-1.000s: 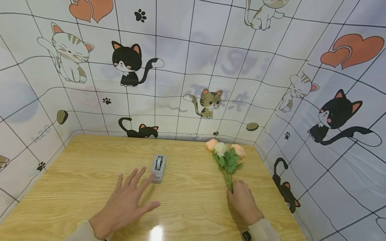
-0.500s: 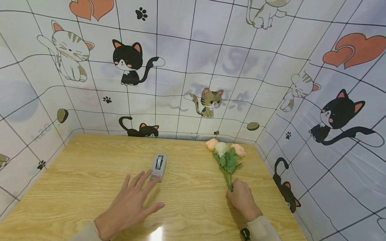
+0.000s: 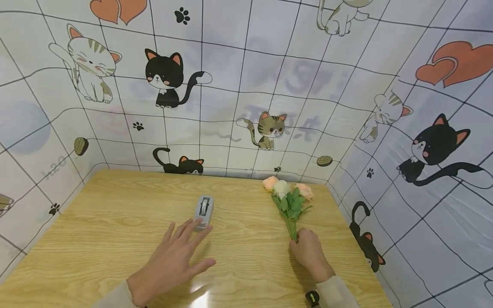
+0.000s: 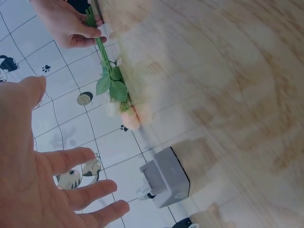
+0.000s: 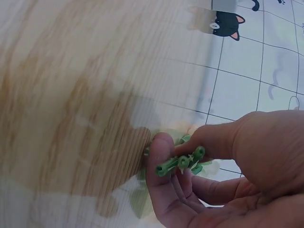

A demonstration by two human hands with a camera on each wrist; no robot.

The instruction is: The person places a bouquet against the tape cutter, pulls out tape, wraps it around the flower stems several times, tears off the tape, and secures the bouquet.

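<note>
My right hand grips the stems of a bunch of artificial roses, peach and white with green leaves, at the table's right side. In the right wrist view the cut stem ends stick out between thumb and fingers. The left hand hovers palm down with fingers spread, holding nothing. Just beyond its fingertips is a grey tape dispenser on the table, its near end partly overlapped by the fingers in the head view. The left wrist view shows the dispenser apart from that hand's fingers.
The wooden table reaches back to a hanging cloth printed with cats and grid lines, which also closes off the left and right sides. A dark wristband sits by the right sleeve.
The left hand has drifted slightly to the right, still spread, near the tape dispenser. The right hand and the roses have stayed almost in place.
</note>
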